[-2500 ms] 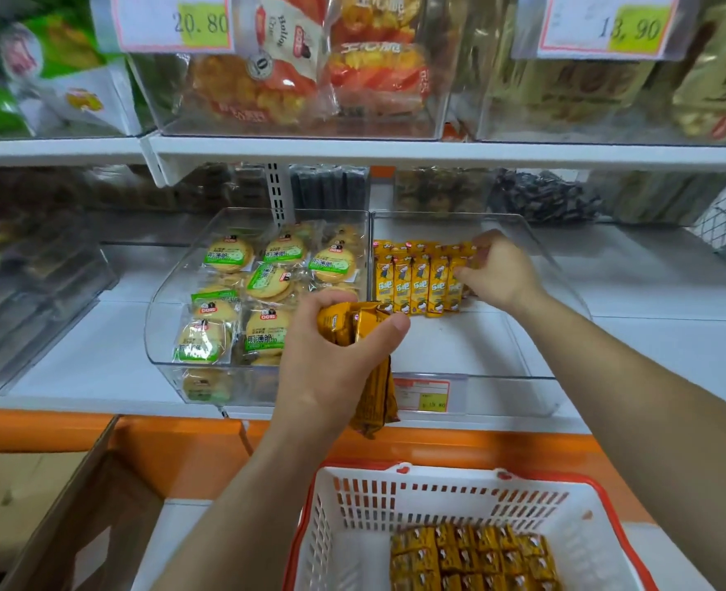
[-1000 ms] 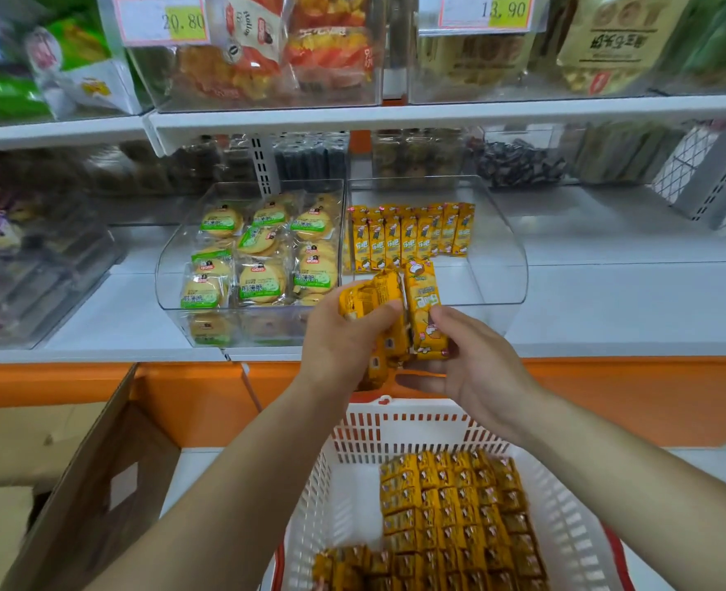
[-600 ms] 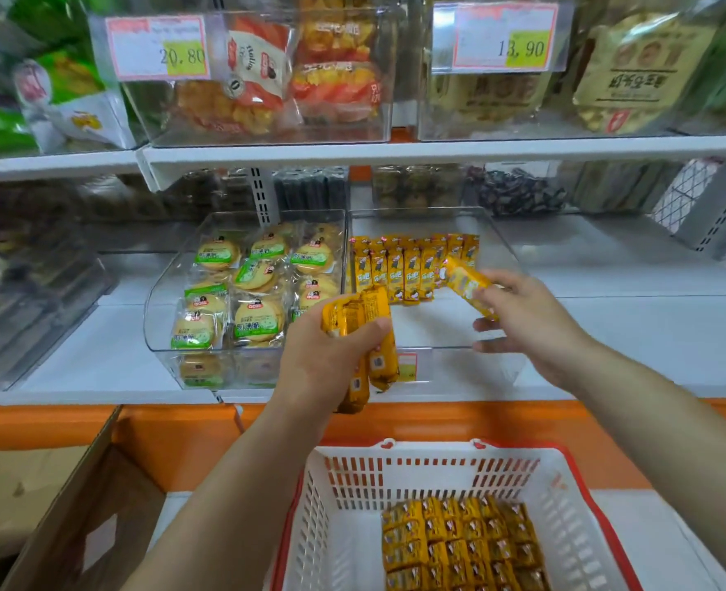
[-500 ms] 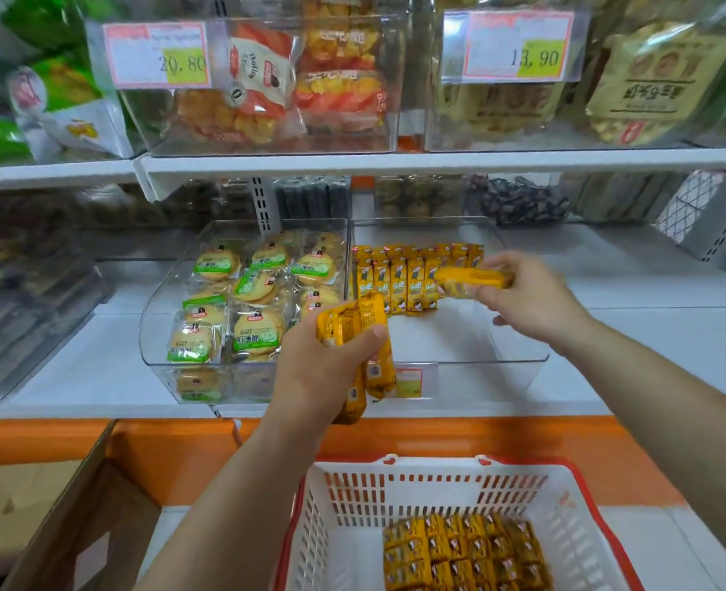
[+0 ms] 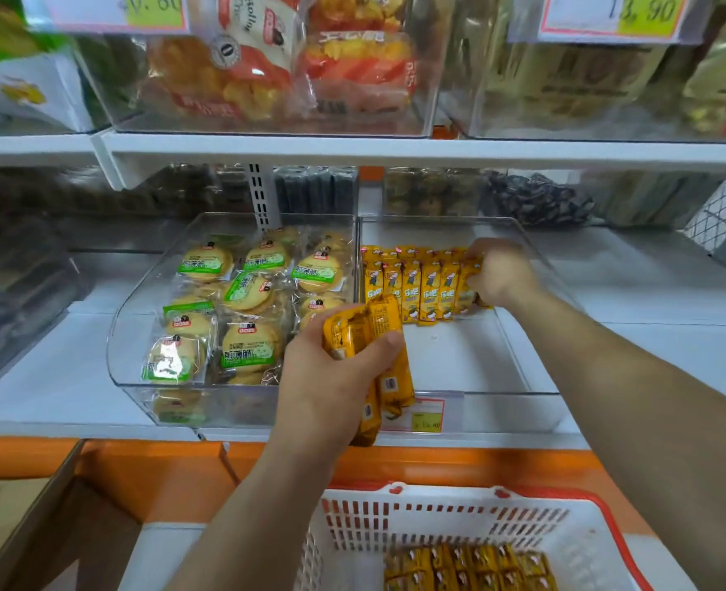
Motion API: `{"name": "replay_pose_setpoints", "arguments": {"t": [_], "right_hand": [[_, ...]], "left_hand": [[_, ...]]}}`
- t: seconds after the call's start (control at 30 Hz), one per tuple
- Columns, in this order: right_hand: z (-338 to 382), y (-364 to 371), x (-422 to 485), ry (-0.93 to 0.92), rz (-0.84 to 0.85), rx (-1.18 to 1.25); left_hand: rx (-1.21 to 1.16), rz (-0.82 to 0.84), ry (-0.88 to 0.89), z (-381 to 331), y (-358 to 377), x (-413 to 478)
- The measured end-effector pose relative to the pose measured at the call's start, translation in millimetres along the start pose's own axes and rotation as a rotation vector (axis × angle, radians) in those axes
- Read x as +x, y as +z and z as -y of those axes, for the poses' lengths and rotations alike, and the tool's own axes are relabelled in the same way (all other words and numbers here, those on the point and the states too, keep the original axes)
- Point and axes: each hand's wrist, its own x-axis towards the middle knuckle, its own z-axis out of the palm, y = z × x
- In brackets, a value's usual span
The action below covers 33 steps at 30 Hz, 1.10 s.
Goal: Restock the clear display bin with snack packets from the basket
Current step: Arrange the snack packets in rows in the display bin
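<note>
A row of yellow snack packets [image 5: 416,287] stands side by side along the back of the clear display bin [image 5: 502,413]. Each packet's long axis runs front to back, with its printed face up and its top end toward the rear wall. The row starts at the bin's left wall and reaches a little past the middle, and the floor of the bin in front of it is bare.

The right hand [image 5: 500,273] is inside the bin at the right end of the row. Its fingers are curled down and pinch the end packet [image 5: 468,292], which lies in line with its neighbours and touches the one beside it.

The left hand [image 5: 331,377] is nearer the camera, over the bin's front left corner. Its thumb and fingers are wrapped round a bundle [image 5: 378,330] of the same yellow packets, which are held roughly upright with their lower ends hanging in front of the bin's front wall. The bundle is well apart from the right hand.

A price tag [image 5: 421,415] is fixed to the front wall of the bin. Below it, a white basket [image 5: 438,518] with a red rim holds more packets [image 5: 468,567] laid in rows.

Touching the display bin on its left is a second clear bin [image 5: 128,292] filled with round biscuits [image 5: 248,347] in green-labelled wrappers. Both bins sit on a white shelf [image 5: 54,377]. A cardboard box [image 5: 54,526] stands at the lower left.
</note>
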Motion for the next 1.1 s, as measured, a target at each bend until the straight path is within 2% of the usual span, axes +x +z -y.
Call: {"name": "replay_pose_setpoints", "arguments": {"t": [0.23,0.33,0.4,0.47,0.57,0.67,0.77,0.87,0.97,1.1], "right_hand": [[-6,12,0,0.129,-0.056,0.166],[3,-13,-23,0.101,-0.073,0.223],[12,-37,-55,0.075,-0.089,0.370],[20,-60,-104,0.067,-0.009,0.636],[26,-85,-184,0.056,0.231,0.949],[26,-93,-237,0.163,0.309,1.153],[20,-98,-258,0.190,0.312,1.182],[10,-106,-260,0.114,0.283,1.086],[2,-110,-262,0.075,0.359,1.058],[-8,-110,-260,0.193,0.362,1.196]], "left_hand": [[0.005,-0.010,-0.009,4,0,2],[-0.002,-0.007,-0.023,2,1,-1],[-0.027,0.016,-0.038,0,3,-6],[-0.033,0.057,-0.061,-2,7,-13],[-0.023,0.121,-0.085,-3,16,-27],[0.004,0.234,-0.089,-4,28,-44],[0.046,0.351,-0.064,-3,39,-64],[0.132,0.441,-0.029,0,48,-81],[0.112,0.478,-0.047,3,51,-92],[0.021,0.442,-0.148,2,50,-99]]}}
